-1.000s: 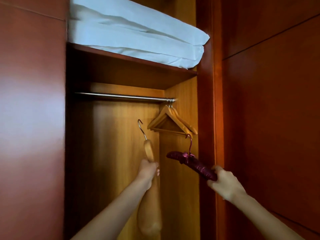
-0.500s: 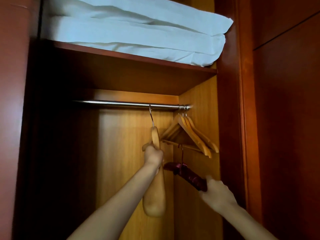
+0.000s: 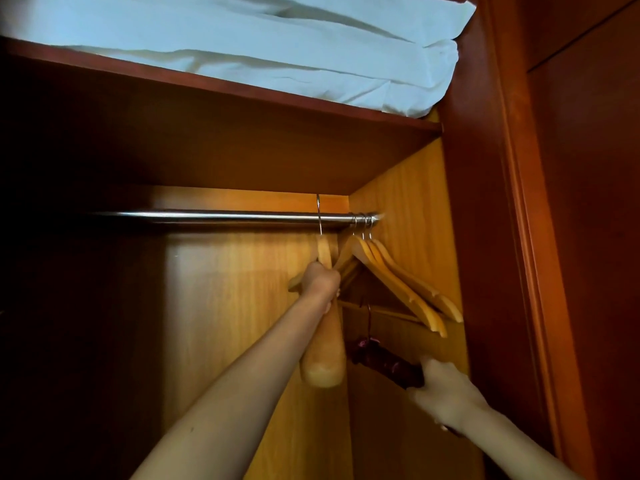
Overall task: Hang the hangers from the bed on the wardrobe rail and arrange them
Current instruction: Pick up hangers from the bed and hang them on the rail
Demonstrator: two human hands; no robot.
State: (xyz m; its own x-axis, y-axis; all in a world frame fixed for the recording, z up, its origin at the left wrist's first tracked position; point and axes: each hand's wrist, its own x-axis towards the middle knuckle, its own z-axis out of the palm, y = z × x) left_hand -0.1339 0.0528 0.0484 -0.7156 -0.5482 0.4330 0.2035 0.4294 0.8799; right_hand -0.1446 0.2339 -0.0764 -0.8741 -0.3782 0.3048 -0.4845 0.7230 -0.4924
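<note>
Head view: your left hand (image 3: pixel 320 282) grips the wooden hanger (image 3: pixel 323 362) hooked over the rail (image 3: pixel 207 216) above; next hang the padded hanger (image 3: pixel 384 362) your right hand (image 3: pixel 443 389) grips.

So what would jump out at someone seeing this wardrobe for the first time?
The left hand grips a broad wooden hanger at centre, its hook over the steel rail. Lower right, the right hand holds a dark red padded hanger below the wooden hangers bunched at the rail's right end. White folded bedding fills the shelf above.

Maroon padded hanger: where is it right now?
Head view, lower right: the maroon padded hanger is gripped by the right hand, below the wooden hangers hung on the rail.
</note>
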